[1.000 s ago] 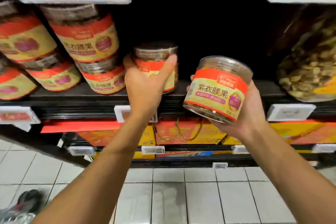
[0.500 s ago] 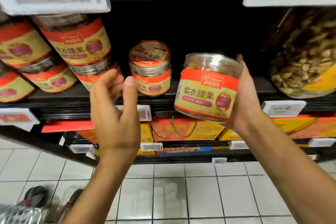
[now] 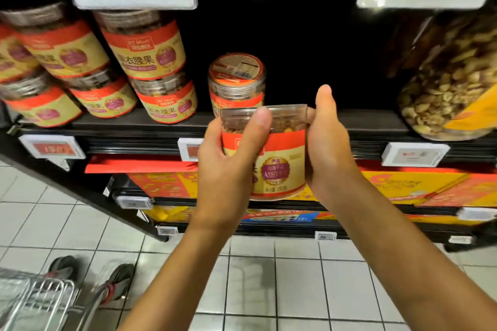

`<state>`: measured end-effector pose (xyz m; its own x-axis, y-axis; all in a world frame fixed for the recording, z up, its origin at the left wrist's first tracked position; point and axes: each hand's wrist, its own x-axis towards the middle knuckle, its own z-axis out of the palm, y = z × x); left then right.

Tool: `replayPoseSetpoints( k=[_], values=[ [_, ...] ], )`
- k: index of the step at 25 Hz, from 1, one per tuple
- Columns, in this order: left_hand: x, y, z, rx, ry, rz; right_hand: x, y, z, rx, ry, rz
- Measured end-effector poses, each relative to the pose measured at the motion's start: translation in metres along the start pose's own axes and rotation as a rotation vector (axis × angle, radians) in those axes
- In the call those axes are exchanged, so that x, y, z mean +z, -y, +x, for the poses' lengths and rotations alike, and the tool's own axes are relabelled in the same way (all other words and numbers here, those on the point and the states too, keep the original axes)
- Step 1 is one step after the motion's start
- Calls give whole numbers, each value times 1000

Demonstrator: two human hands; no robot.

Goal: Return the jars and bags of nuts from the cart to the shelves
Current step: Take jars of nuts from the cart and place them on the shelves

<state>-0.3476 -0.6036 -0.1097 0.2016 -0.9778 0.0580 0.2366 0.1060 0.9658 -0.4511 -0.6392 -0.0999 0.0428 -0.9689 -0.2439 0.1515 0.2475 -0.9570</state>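
Head view has you holding one jar (image 3: 279,169) upright in both hands, just in front of the shelf (image 3: 129,126) and before the lone jar (image 3: 236,80) standing on it. Your left hand (image 3: 228,169) wraps the front and your right hand (image 3: 328,148) clasps the other side. It looks light, stiff and smooth, so grip the labelled wall, not the lid. Count one jar held, one lone, six stacked jars (image 3: 142,43) at left, and one big pack of nuts (image 3: 451,83) at right.
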Motion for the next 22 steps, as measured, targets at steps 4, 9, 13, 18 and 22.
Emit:
replayPoseSetpoints(
  k=[4,9,13,18,22],
  values=[
    [-11,-17,5,164,-87,48,-10,-2,-30,-260,-37,-102],
    [-6,-39,28,300,-10,178,-2,15,-30,-395,171,-7],
    [-20,-39,62,227,31,180,10,26,3,-453,208,27],
    [-26,-37,90,90,98,245,21,27,48,-399,93,-127],
    [-41,-17,99,0,37,291,18,12,57,-359,135,-178]
  ],
)
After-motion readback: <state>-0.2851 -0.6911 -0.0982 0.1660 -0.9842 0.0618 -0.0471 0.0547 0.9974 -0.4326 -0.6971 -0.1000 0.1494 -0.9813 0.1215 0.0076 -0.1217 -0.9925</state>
